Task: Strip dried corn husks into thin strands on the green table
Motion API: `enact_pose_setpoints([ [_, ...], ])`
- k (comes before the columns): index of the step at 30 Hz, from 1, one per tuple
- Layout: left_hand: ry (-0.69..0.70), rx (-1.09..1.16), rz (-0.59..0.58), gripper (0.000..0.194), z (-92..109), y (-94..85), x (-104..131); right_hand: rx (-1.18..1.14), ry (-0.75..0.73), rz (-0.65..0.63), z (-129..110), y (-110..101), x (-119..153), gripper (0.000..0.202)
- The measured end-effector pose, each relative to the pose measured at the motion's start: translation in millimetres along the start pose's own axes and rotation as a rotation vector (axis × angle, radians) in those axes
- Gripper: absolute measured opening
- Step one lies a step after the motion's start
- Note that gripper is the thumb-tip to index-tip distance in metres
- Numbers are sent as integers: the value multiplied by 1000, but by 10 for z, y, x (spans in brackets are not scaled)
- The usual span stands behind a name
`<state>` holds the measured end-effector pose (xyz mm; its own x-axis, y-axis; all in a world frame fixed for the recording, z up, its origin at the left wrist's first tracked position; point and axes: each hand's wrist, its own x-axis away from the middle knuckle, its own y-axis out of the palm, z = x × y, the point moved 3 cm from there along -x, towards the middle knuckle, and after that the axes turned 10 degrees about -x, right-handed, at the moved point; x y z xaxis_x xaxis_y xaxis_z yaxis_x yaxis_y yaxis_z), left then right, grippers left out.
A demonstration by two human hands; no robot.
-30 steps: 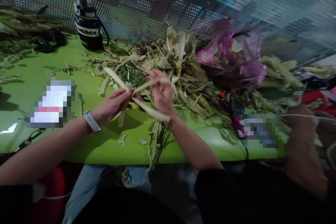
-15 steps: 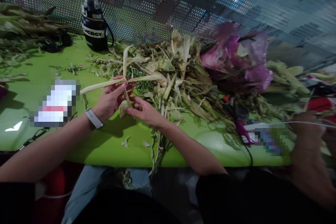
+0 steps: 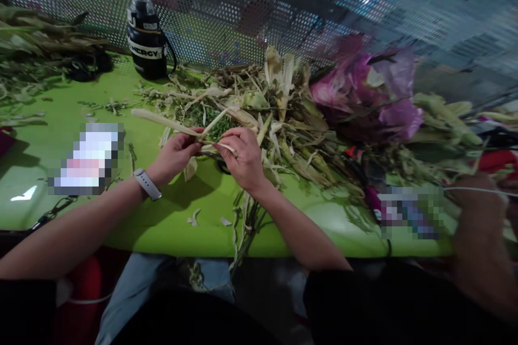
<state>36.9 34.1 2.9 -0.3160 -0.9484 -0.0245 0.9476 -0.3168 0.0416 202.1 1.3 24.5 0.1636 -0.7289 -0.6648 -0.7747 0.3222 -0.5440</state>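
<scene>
Pale corn husk strips [image 3: 162,121] cross between my two hands above the green table. My left hand [image 3: 175,155], with a grey band on its wrist, pinches the crossing point between thumb and fingers. Just to its right, my right hand [image 3: 242,159] closes on a strip end, its knuckles turned up. One long strip points out to the far left and another rises to the upper right. A wider pale husk piece [image 3: 190,169] hangs under my left hand. The fingertips partly hide where the strips meet.
Behind my hands spreads a heap of dried husks and stalks [image 3: 299,145]. A black bottle [image 3: 146,43] stands at the back left. A blurred-out phone [image 3: 91,156] lies left, a pink plastic bag [image 3: 364,89] back right. Another person's arm [image 3: 479,226] is at the right edge.
My right hand has moved up and right from the hanging husk piece to a strip end. The strips have turned, and the upright one now leans right. My left hand has tilted.
</scene>
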Motion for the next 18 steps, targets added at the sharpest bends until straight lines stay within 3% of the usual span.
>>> enact_pose_setpoints([
  [7, 65, -106, -118, 26, 70, 56, 92, -122, 283, -113, 75, 68, 45, 40],
  [13, 4, 51, -110, 29, -24, 41, 97, -93, 245, -74, 59, 81, 70, 42],
  [18, -3, 17, -153, 38, -47, 68, 79, -126, 251, -74, 65, 96, 84, 39],
])
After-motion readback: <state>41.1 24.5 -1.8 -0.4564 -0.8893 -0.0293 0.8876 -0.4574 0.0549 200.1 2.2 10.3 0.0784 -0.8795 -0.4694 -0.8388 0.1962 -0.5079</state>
